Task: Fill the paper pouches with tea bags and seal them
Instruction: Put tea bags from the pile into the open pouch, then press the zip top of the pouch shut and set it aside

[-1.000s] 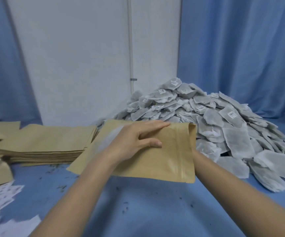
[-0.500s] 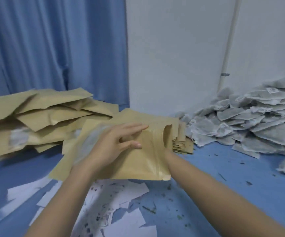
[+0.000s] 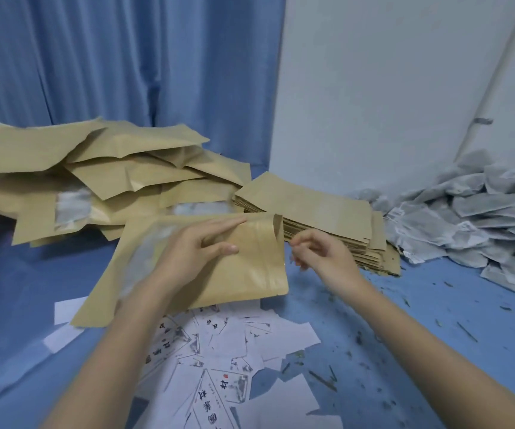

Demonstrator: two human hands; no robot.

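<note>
A brown paper pouch [image 3: 250,274] with a clear window lies tilted in front of me, its mouth at the right with one corner curled up. My left hand [image 3: 194,252] rests palm down on its face, fingers and thumb stretched toward the mouth. Just right of the mouth, my right hand [image 3: 318,255] hovers with loosely curled fingers and holds nothing. A heap of grey tea bags [image 3: 472,218] sits at the right against the wall. A flat stack of empty pouches [image 3: 312,205] lies behind my right hand.
A loose pile of filled brown pouches [image 3: 95,174] covers the left side of the blue table [image 3: 389,320]. White printed labels [image 3: 234,351] lie scattered near me. Tea crumbs dot the table at the right. A blue curtain and a white wall stand behind.
My view swung left from the tea bag heap to the pouch pile. The pouch travelled left with my hands. My right hand, earlier hidden behind the pouch, is now out beside its mouth.
</note>
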